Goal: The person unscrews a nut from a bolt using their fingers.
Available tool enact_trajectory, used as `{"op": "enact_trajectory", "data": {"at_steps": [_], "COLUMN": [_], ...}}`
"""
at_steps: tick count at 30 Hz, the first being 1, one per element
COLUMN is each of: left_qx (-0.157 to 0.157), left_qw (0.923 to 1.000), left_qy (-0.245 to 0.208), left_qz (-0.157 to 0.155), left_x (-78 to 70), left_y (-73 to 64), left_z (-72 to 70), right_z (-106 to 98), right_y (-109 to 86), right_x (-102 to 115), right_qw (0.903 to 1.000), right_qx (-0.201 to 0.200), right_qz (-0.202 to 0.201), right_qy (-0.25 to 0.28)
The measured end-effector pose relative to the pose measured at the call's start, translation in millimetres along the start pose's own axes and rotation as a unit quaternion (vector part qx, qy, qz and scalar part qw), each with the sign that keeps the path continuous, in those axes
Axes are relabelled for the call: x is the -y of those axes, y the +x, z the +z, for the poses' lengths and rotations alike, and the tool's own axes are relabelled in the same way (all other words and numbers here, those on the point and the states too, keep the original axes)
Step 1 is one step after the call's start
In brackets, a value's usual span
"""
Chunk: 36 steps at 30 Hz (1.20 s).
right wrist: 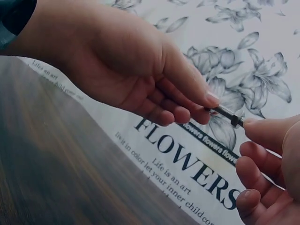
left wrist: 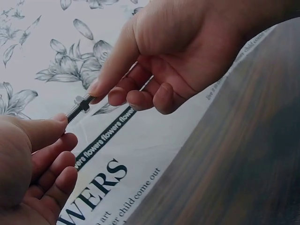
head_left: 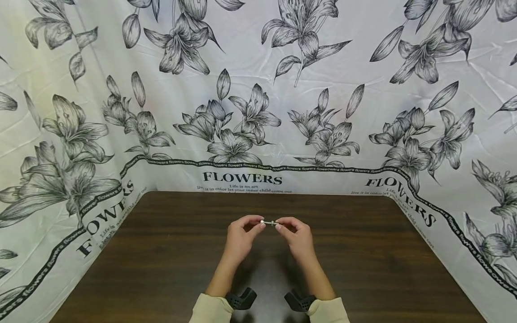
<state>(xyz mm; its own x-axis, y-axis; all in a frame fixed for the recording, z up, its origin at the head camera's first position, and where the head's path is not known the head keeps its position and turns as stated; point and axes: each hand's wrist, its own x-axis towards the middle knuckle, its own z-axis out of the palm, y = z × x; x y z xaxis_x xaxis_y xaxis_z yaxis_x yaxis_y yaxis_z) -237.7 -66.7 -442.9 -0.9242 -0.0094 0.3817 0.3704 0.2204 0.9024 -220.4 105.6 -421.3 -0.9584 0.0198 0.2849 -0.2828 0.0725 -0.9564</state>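
Observation:
Between my two hands, above the table, a slim metal bolt [head_left: 267, 222] is held level. Its thread [left wrist: 73, 113] shows in the left wrist view. A nut [right wrist: 237, 120] sits around the bolt, close to the right fingertips. My left hand [head_left: 241, 237] pinches one end of the bolt between thumb and forefinger, covering that end. From the other side, my right hand [head_left: 299, 237] pinches the opposite end just beyond the nut. The other fingers of both hands are loosely curled below.
A dark brown wooden table [head_left: 169, 251] spreads beneath the hands. White cloth [head_left: 250, 67] printed with grey flowers and lettering surrounds its back and sides. Each wrist wears a black device, the left one [head_left: 241, 299] and the right one [head_left: 299, 300], beside cream sleeves.

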Motion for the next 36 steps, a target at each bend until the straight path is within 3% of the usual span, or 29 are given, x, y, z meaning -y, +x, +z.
{"op": "enact_trajectory", "data": {"at_steps": [2, 4, 9, 11, 16, 20, 27, 36], "left_qx": [-0.001, -0.001, -0.01, -0.017, -0.021, -0.009, 0.008, 0.009], "left_qw": [1.0, 0.9999, 0.9996, 0.9995, 0.9989, 0.9992, 0.9996, 0.9994], "left_qy": [-0.001, 0.005, 0.021, 0.022, 0.024, 0.023, 0.012, 0.016], "left_qz": [0.008, 0.017, 0.015, 0.017, 0.035, 0.031, 0.023, 0.031], "left_x": [0.0, -9.7, -8.8, 2.5, 7.6, 10.8, 10.3, 11.3], "left_y": [0.5, -0.9, -1.7, -1.0, -5.2, -8.2, -10.5, -9.0], "left_z": [-1.4, -3.2, -1.0, 2.1, 5.9, 7.9, 12.3, 13.4], "right_z": [2, 3, 2, 0, -4, -4, -4, -2], "right_y": [0.8, 1.4, 1.0, -0.1, -2.8, -4.2, 2.8, 3.7], "right_x": [-3, -4, -5, -4, -2, -4, -38, -44], "right_qw": [0.9999, 0.9996, 0.9996, 0.9997, 0.9996, 0.9988, 0.9977, 0.9989], "right_qx": [-0.001, -0.002, 0.001, 0.007, 0.016, 0.029, 0.034, 0.025], "right_qz": [0.006, 0.008, 0.002, 0.006, 0.024, 0.031, 0.051, 0.039], "right_qy": [0.016, 0.029, 0.027, 0.024, 0.0, -0.027, -0.028, -0.01]}}
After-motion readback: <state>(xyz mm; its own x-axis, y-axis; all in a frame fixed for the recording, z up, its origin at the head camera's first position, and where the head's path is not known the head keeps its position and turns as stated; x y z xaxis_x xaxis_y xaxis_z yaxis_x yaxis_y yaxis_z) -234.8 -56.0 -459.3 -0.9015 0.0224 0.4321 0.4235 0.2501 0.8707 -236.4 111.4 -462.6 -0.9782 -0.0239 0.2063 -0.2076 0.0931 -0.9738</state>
